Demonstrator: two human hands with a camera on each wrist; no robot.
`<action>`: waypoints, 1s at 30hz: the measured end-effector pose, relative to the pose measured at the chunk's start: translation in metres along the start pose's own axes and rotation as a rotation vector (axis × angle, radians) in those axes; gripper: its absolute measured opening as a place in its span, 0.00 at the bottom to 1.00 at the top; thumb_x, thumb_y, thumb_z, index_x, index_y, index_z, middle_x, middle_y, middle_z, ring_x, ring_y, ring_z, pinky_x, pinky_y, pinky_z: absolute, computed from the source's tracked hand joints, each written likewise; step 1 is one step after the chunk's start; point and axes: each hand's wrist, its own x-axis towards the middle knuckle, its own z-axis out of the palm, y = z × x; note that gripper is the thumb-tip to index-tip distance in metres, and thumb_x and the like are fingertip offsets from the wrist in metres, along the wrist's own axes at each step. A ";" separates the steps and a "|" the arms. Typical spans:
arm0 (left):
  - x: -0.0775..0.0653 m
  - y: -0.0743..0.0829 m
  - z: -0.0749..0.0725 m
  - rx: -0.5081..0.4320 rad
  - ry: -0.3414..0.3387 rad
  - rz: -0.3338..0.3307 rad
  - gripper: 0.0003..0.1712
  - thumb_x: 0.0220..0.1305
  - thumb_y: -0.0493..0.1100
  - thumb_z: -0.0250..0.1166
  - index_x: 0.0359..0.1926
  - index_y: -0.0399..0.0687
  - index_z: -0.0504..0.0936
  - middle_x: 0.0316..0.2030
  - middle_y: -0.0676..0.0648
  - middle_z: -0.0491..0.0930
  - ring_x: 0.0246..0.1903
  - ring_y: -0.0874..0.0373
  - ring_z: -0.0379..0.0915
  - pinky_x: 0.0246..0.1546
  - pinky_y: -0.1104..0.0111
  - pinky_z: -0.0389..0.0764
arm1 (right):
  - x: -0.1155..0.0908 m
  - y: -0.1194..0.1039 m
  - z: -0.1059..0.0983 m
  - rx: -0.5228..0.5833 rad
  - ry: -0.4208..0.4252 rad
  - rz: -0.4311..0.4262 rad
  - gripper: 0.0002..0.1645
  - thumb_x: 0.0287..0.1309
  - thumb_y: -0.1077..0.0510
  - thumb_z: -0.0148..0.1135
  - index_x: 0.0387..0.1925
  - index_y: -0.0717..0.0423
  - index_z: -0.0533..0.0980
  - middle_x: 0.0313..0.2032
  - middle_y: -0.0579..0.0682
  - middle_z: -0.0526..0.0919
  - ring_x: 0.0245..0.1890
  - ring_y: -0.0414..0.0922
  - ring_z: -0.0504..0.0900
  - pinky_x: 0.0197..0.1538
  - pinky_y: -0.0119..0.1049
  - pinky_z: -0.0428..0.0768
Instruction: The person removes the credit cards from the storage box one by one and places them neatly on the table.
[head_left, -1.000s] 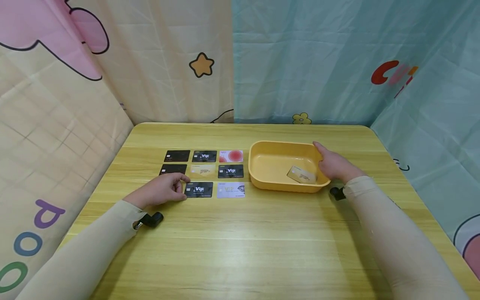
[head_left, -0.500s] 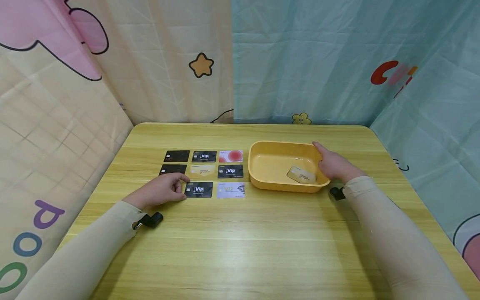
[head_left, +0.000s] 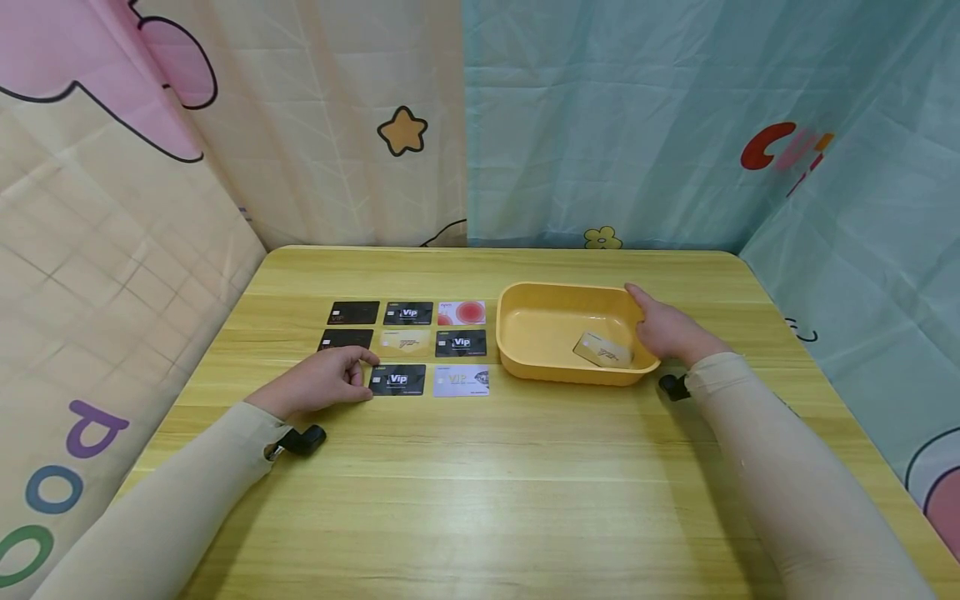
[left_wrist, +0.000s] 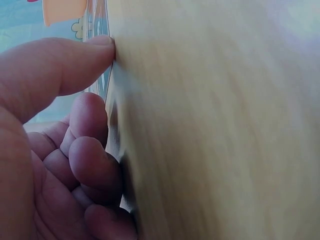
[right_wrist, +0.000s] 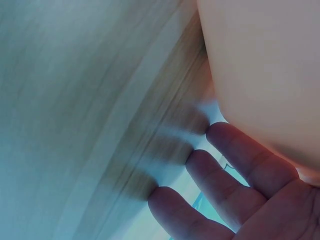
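Observation:
At the left end of the front row of cards, my left hand (head_left: 322, 382) has its thumb and index fingertips at two corners of a black Vip card (head_left: 398, 380), which lies flat. Its other fingers curl against the table in the left wrist view. A silver VIP card (head_left: 461, 381) lies to the right. My right hand (head_left: 670, 332) grips the right end of a yellow plastic bin (head_left: 573, 377). Several of its fingers (right_wrist: 172, 207) reach down beside the bin's outer wall in the right wrist view. A gold card (head_left: 602, 350) lies tilted inside the bin.
Behind the front row lie more cards: dark ones such as a black card (head_left: 353, 312), a pink-and-white card (head_left: 462, 312) and a gold card (head_left: 406, 342). My left hand partly covers a dark card (head_left: 346, 337). Patterned curtains (head_left: 570, 125) surround the wooden table (head_left: 495, 500).

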 end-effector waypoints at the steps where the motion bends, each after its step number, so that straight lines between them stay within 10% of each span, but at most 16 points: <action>1: 0.000 0.000 0.000 0.001 0.000 0.001 0.30 0.64 0.43 0.75 0.63 0.38 0.77 0.29 0.50 0.79 0.28 0.56 0.72 0.35 0.65 0.72 | 0.000 0.000 0.000 0.000 0.001 -0.001 0.44 0.73 0.65 0.38 0.84 0.61 0.37 0.27 0.59 0.80 0.16 0.45 0.64 0.28 0.40 0.73; 17: 0.003 0.010 -0.010 0.003 0.023 0.030 0.30 0.65 0.46 0.75 0.64 0.42 0.77 0.29 0.50 0.77 0.28 0.56 0.71 0.33 0.66 0.72 | -0.001 0.000 -0.001 0.015 0.002 -0.009 0.44 0.73 0.65 0.38 0.84 0.61 0.37 0.28 0.61 0.80 0.16 0.44 0.62 0.26 0.41 0.71; 23: 0.023 0.055 -0.027 0.023 0.056 0.140 0.30 0.68 0.46 0.73 0.66 0.42 0.77 0.29 0.49 0.75 0.27 0.54 0.70 0.31 0.65 0.73 | -0.002 -0.001 -0.002 0.000 0.007 0.000 0.43 0.73 0.65 0.37 0.84 0.60 0.37 0.56 0.77 0.80 0.17 0.46 0.66 0.31 0.41 0.74; 30: 0.068 0.133 -0.029 0.067 -0.015 0.296 0.31 0.70 0.50 0.71 0.69 0.48 0.75 0.32 0.49 0.77 0.30 0.54 0.73 0.37 0.61 0.78 | -0.004 -0.003 -0.003 0.006 0.000 0.004 0.44 0.73 0.65 0.39 0.84 0.60 0.37 0.26 0.59 0.80 0.16 0.46 0.65 0.27 0.40 0.72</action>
